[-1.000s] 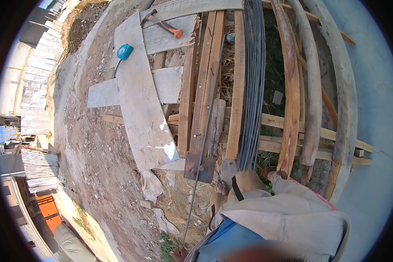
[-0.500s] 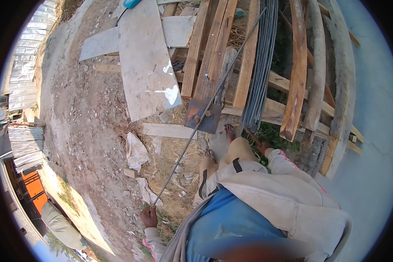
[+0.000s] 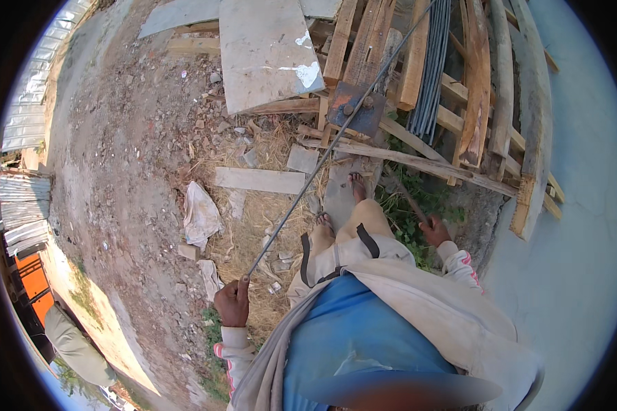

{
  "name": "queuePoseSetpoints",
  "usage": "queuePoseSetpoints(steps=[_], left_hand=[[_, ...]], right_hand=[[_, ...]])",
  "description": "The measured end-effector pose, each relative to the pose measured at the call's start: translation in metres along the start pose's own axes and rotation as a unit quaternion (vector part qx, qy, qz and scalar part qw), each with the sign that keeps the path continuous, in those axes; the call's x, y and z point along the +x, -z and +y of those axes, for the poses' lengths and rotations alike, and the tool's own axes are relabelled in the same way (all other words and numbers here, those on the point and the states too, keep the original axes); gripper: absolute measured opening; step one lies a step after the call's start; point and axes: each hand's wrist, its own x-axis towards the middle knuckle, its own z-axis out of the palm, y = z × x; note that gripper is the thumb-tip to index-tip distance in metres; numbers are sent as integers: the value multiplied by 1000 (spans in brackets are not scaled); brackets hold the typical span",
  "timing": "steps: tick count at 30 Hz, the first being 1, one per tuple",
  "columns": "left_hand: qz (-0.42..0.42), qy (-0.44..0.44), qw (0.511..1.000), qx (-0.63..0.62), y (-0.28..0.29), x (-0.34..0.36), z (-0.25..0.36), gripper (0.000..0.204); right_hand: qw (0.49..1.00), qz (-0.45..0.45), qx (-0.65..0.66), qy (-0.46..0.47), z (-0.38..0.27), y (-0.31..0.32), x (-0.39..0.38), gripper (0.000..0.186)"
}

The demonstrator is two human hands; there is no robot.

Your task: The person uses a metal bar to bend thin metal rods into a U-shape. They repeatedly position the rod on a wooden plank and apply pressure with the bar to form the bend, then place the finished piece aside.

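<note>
My left hand [image 3: 232, 303] at the lower middle grips the near end of a long, thin steel rod [image 3: 291, 212], which slants up and right across a rusty steel plate [image 3: 365, 122] with bolt-like studs. The plate sits at the near ends of wooden beams [image 3: 361, 58]. My right hand [image 3: 434, 229] is closed round a slim rusty bar [image 3: 408, 197] that points up and left, toward the plate. A bundle of dark steel rods [image 3: 432, 83] lies among the timbers, right of the plate. My sandalled feet [image 3: 356, 185] stand below the plate on a slab and straw.
A pale board [image 3: 262, 51] lies on the timbers. A loose plank [image 3: 259, 179], a white sack [image 3: 200, 209] and rubble [image 3: 130, 171] lie leftward. A long timber [image 3: 459, 173] crosses low ahead. A blue-grey surface [image 3: 576, 192] runs along the right, corrugated sheets [image 3: 22, 198] along the far left.
My left hand has come up into view and forward with the rod. My right hand and bar now show more. The timbers and plate sit higher in the picture, exposing more ground and feet.
</note>
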Motion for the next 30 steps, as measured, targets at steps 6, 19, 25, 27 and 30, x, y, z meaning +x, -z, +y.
queuePoseSetpoints(steps=[6, 19, 25, 27, 30], left_hand=[[-31, -79, 993, -76, 5, 5, -20, 41], [-11, -149, 984, -95, 11, 0, -18, 31], [14, -144, 984, -104, 8, -4, -17, 28], [11, -140, 985, -96, 7, -3, -17, 28], [-3, -133, 986, -104, 7, -2, -18, 28]], right_hand=[[985, 121, 3, 126, -90, -6, -104, 44], [936, 172, -56, 301, -268, -21, -126, 41], [925, 192, -87, 317, -264, -11, -99, 47], [922, 201, -106, 313, -264, -9, -95, 49], [941, 147, -103, 288, -267, -5, -94, 52]])
